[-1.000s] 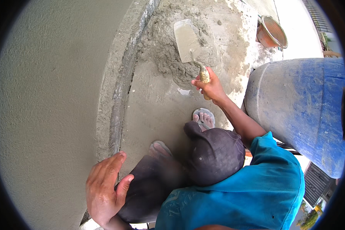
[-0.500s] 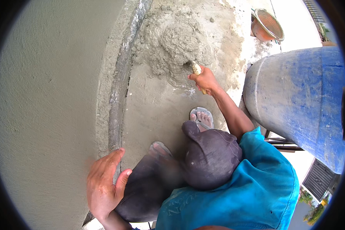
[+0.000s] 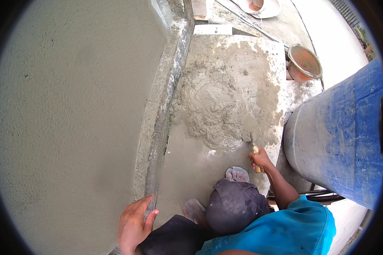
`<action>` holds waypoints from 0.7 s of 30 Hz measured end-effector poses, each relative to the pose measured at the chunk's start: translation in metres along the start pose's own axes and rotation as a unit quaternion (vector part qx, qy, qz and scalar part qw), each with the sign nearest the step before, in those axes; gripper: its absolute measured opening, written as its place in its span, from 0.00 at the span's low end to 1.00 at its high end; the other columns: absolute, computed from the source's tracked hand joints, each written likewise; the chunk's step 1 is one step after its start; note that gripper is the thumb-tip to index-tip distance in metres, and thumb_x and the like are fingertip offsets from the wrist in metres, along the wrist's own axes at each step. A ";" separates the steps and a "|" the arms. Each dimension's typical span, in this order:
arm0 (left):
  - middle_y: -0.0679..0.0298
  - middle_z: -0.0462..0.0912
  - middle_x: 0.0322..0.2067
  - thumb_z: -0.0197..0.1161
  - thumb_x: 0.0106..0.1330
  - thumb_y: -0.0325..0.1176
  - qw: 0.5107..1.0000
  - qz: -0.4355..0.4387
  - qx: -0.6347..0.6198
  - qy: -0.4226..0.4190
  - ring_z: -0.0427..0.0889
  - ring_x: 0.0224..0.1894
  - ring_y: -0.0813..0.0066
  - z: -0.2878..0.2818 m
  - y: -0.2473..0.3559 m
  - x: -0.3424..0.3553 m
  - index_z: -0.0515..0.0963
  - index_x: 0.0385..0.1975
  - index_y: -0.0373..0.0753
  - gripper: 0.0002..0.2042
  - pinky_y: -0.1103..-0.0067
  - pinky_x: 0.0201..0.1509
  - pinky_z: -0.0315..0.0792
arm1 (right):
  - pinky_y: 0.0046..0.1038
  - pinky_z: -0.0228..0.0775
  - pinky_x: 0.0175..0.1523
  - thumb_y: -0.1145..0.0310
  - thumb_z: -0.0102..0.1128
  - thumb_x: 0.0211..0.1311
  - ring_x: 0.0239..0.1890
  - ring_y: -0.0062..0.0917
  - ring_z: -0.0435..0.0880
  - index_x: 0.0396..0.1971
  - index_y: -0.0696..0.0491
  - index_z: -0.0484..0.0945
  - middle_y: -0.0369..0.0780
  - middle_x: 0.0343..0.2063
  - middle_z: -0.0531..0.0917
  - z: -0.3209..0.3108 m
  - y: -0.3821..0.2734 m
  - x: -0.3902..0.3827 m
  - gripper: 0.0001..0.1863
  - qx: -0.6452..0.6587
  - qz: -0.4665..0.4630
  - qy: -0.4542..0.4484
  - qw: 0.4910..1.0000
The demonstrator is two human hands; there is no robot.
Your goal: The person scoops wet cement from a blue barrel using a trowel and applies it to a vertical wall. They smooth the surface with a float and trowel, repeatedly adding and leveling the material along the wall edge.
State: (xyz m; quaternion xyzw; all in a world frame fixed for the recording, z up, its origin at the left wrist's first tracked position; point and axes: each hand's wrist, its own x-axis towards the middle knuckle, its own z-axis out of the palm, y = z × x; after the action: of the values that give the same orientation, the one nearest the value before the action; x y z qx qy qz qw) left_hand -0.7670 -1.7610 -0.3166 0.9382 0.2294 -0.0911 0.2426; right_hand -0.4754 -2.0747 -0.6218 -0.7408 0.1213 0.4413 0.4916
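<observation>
My right hand [image 3: 263, 160] is wrapped round the pale handle of a trowel [image 3: 255, 150]. Its blade, coated in mortar, lies at the near right side of a wet grey mortar heap [image 3: 212, 100]. The heap is spread on a flat, mortar-smeared board [image 3: 187, 165] in front of my feet. My left hand [image 3: 134, 223] holds nothing; its fingers are stretched and the thumb stands apart. It is beside my left knee, near the rough cement ledge [image 3: 151, 144]. Whether it touches the ledge I cannot tell.
A broad grey plastered surface [image 3: 72, 110] fills the left side beyond the ledge. At right stands a large blue barrel [image 3: 336, 131] close to my right arm. Behind it sits an orange bucket [image 3: 304, 63]. A pipe [image 3: 259, 29] and a white basin [image 3: 270, 8] lie at the far end.
The trowel has come out of the heap's near edge and moved right, its blade now showing. The heap looks flatter. My left hand stays open; the view has shifted, showing more of the far end.
</observation>
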 end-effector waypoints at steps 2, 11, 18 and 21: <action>0.53 0.85 0.47 0.67 0.65 0.36 1.000 0.025 -0.011 -0.003 0.85 0.48 0.53 0.002 0.001 0.011 0.78 0.52 0.35 0.18 0.65 0.52 0.76 | 0.27 0.64 0.14 0.75 0.57 0.58 0.11 0.19 0.69 0.33 0.52 0.70 0.34 0.15 0.71 0.036 -0.011 0.040 0.06 0.057 0.013 -0.064 0.996; 0.49 0.83 0.50 0.67 0.65 0.33 0.996 -0.060 0.050 -0.038 0.81 0.53 0.48 -0.009 0.035 -0.025 0.77 0.54 0.33 0.19 0.63 0.57 0.73 | 0.47 0.74 0.38 0.72 0.61 0.51 0.36 0.54 0.82 0.40 0.53 0.73 0.52 0.28 0.83 0.030 -0.117 0.047 0.15 -0.469 -0.311 0.123 0.818; 0.47 0.83 0.49 0.64 0.68 0.34 0.998 -0.036 -0.022 -0.042 0.82 0.51 0.48 -0.006 0.013 -0.047 0.76 0.55 0.32 0.19 0.64 0.56 0.74 | 0.42 0.75 0.33 0.65 0.61 0.55 0.25 0.41 0.84 0.35 0.56 0.75 0.50 0.23 0.82 -0.019 -0.089 0.095 0.12 -0.228 -0.171 0.169 0.944; 0.48 0.83 0.50 0.64 0.68 0.35 0.999 0.046 -0.001 -0.022 0.82 0.52 0.49 -0.002 -0.014 -0.030 0.76 0.55 0.32 0.19 0.64 0.56 0.74 | 0.34 0.72 0.24 0.69 0.60 0.54 0.16 0.29 0.80 0.33 0.56 0.75 0.45 0.19 0.80 0.009 -0.050 0.087 0.09 -0.428 -0.355 0.243 0.795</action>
State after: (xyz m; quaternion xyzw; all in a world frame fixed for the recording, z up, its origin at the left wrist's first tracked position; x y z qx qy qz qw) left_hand -0.7999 -1.7612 -0.3122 0.9452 0.1811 -0.1002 0.2525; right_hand -0.3990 -2.0211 -0.6594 -0.9495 -0.2359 0.0484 0.2009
